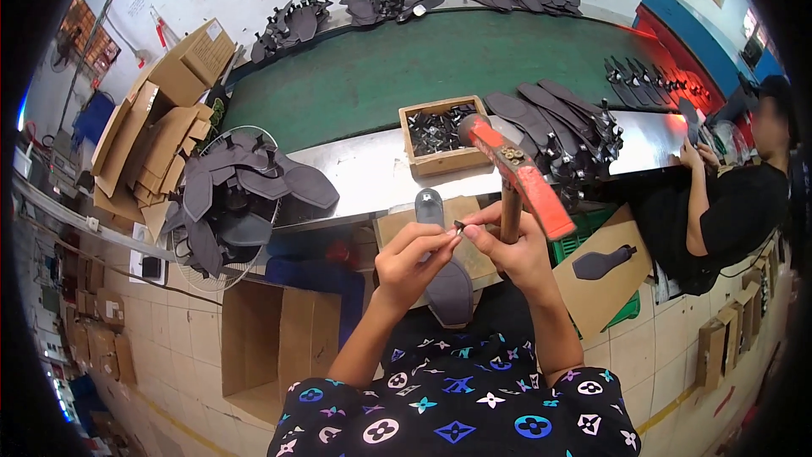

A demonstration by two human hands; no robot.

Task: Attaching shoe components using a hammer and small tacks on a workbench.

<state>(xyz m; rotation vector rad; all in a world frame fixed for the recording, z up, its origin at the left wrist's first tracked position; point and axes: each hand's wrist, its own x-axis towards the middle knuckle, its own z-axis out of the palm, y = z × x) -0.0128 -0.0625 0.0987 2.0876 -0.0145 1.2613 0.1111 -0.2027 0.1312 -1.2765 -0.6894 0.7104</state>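
Note:
My left hand (410, 262) has its fingertips pinched on a small black and metal fitting (459, 227). The thumb and fingertips of my right hand (520, 254) meet the same piece from the other side. That right hand also grips a hammer (511, 216) by its wooden handle, with the red-orange head upright above the fist. Under both hands lies a dark grey sole-shaped piece (448, 292) on a wooden block (391, 226), its narrow end pointing away from me. My hands hide its middle.
Beyond the block, a wooden box (448, 164) holds many small metal fittings. Grey sole pieces (541, 123) lie to its right, others in a wire basket (233, 195) at left. A green conveyor belt (372, 76) runs behind. At right, a person (736, 178) works.

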